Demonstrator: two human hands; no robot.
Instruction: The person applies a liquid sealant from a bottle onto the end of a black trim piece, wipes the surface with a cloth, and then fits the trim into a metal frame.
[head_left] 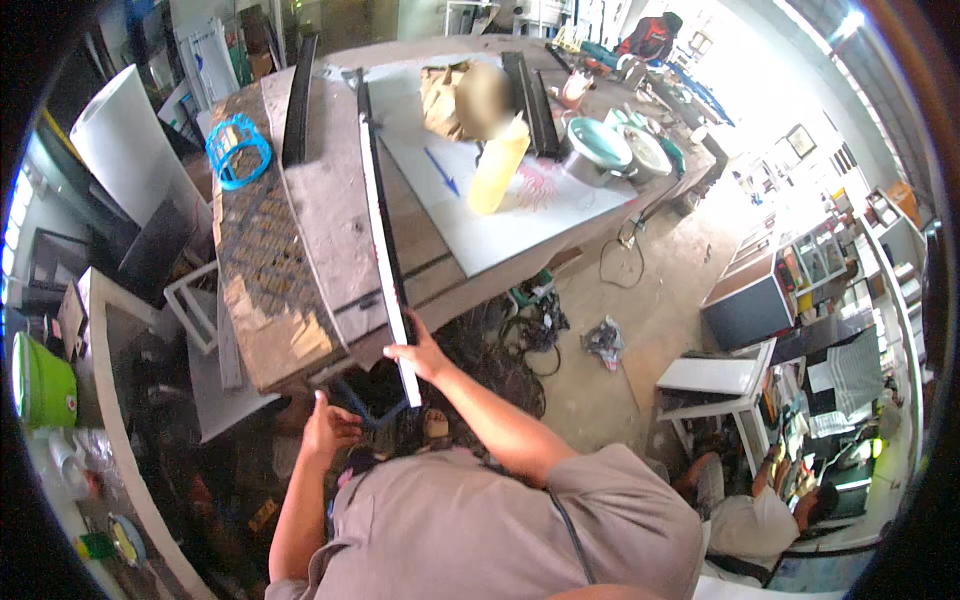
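Note:
A long narrow strip (384, 240), white on one face and black along its side, lies across the table with its near end sticking out past the front edge. Around that near end, my right hand (425, 352) is closed, thumb over the white face. My left hand (328, 428) hangs in the air below the table's corner, left of the strip, thumb up and fingers apart, holding nothing. On the worktable (330, 215), a shorter black strip (298, 105) lies farther left, and a blue plastic basket (238, 152) sits at the left edge.
A white sheet (480, 250) carries a yellow bottle (498, 170) and crumpled brown paper (440, 100). Pots (598, 150) stand at the right. Cables (530, 330) tangle on the floor under the table. One person (755, 525) sits at lower right; another (655, 38) is far back.

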